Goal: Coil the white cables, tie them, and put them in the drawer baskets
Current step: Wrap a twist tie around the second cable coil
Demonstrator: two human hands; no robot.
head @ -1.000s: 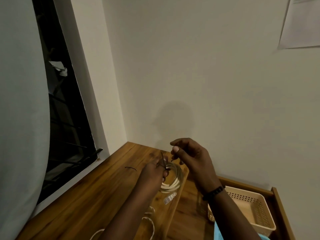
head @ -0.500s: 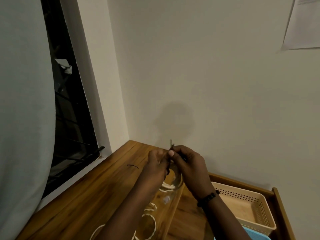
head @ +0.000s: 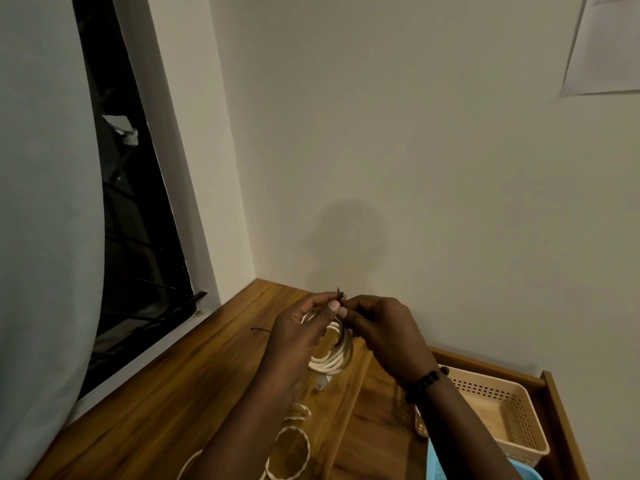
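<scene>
A coiled white cable [head: 330, 360] hangs between my two hands above the wooden desk [head: 166, 393]. My left hand [head: 301, 334] pinches the top of the coil. My right hand [head: 384, 332] pinches a thin dark tie [head: 339, 294] whose ends stick up between my fingertips. More white cable loops [head: 289, 452] lie on the desk below my left forearm. A beige perforated basket [head: 498, 414] sits in the open drawer [head: 561, 420] at the right, and a blue basket [head: 450, 469] edge shows at the bottom.
Another dark tie [head: 260, 329] lies on the desk left of my hands. A dark window [head: 131, 209] and a pale curtain [head: 45, 202] fill the left side. A plain wall [head: 415, 168] stands behind, with a paper sheet [head: 609, 43] at top right.
My hands came together at the top of the coil; the right hand moved in from above and now pinches the tie ends. The view shifted slightly.
</scene>
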